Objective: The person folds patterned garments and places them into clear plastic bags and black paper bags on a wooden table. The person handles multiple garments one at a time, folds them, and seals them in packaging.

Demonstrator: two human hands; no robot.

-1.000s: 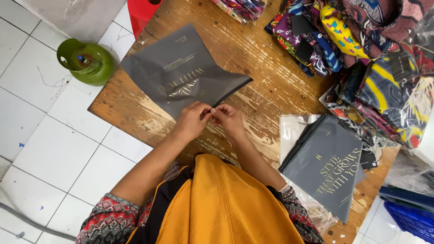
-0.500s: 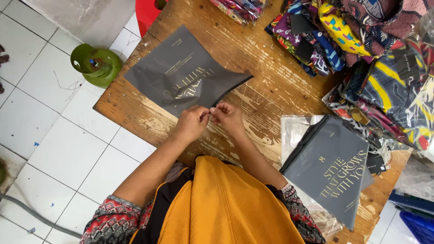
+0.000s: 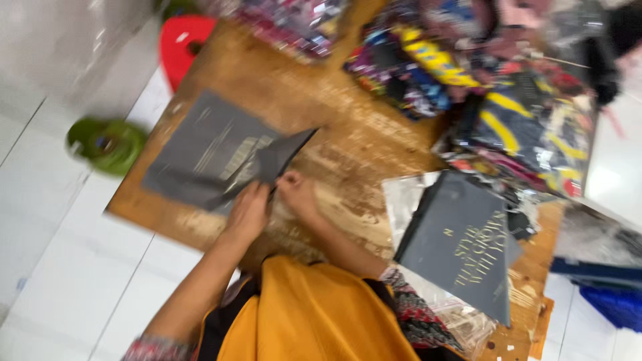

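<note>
A dark grey plastic mailer bag with pale lettering lies on the worn wooden table. Its near right corner is lifted off the wood. My left hand and my right hand meet at that corner and pinch its edge between thumbs and fingers. The frame is motion-blurred, so the exact grip is unclear. A yellow cloth on my chest hides my lower arms.
A second grey mailer bag lies on clear plastic at the right. Folded, brightly patterned fabrics in wrappers pile up along the table's far right. A green gas cylinder and a red stool stand on the white tiled floor.
The camera has swung, blurring the view and shifting everything. The bag's near corner has come up off the table, with both hands still at its edge.
</note>
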